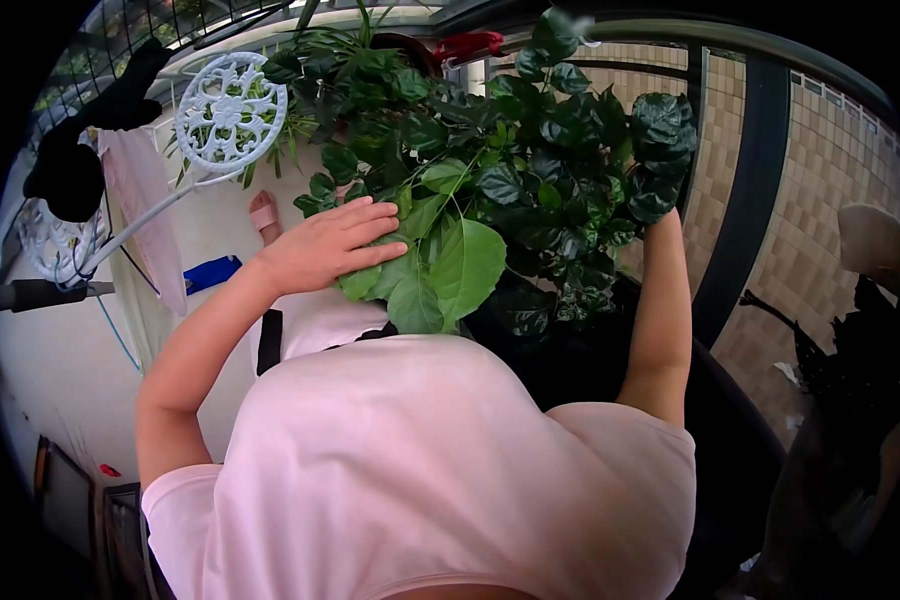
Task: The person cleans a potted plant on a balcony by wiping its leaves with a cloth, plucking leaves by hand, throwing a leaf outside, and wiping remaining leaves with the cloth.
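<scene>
My left hand lies with its fingers stretched out against large light-green leaves at the near side of a leafy plant. Darker, glossy leaves of bushy foliage fill the space in front of my body. On the far right side, my right forearm reaches up into this foliage. Leaves cover the right hand from the wrist on, so its fingers cannot be seen.
A white ornamental metal stand rises at the left, near a pink cloth and a blue object on the floor. A dark railing post stands at the right, with a tiled wall beyond.
</scene>
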Tool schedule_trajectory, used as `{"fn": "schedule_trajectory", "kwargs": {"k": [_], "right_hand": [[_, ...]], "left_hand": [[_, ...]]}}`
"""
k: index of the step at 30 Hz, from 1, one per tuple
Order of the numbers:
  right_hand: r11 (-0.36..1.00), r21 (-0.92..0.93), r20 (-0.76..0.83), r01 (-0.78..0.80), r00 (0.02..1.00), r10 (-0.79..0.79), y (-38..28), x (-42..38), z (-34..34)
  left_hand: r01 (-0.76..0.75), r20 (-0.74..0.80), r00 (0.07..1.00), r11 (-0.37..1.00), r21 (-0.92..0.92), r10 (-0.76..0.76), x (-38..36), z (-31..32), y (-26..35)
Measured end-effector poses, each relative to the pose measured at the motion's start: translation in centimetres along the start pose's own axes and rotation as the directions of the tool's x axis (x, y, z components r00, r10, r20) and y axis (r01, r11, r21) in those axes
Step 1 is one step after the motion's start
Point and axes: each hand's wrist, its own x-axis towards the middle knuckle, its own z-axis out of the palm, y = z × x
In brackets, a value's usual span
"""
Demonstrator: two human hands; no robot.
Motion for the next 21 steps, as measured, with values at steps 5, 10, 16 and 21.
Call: {"fn": "schedule_trajectory", "kwargs": {"k": [5, 10, 16, 21], "right_hand": [[0.968, -0.163, 0.051, 0.189, 0.982, -0.183, -7.5, -0.7, 6.0], [0.858, -0.493, 0.042, 0.144, 0.989, -0.142, -9.9, -2.1, 9.1], [0.846, -0.517, -0.019, 0.129, 0.987, -0.162, -9.5, -2.4, 10.0], [0.851, -0.520, -0.064, 0.066, 0.991, -0.116, -10.6, -3.1, 10.0]], "left_hand": [[-0.035, 0.087, 0.996, 0.998, 0.046, 0.031, -1.3, -0.3, -1.0], [0.000, 0.146, 0.989, 1.000, 0.007, -0.001, -1.7, -1.3, -0.8], [0.032, 0.196, 0.981, 0.997, -0.074, -0.017, -0.7, -2.9, -0.7], [0.075, 0.156, 0.986, 0.995, -0.063, -0.064, -0.6, -4.1, -0.8]]}}
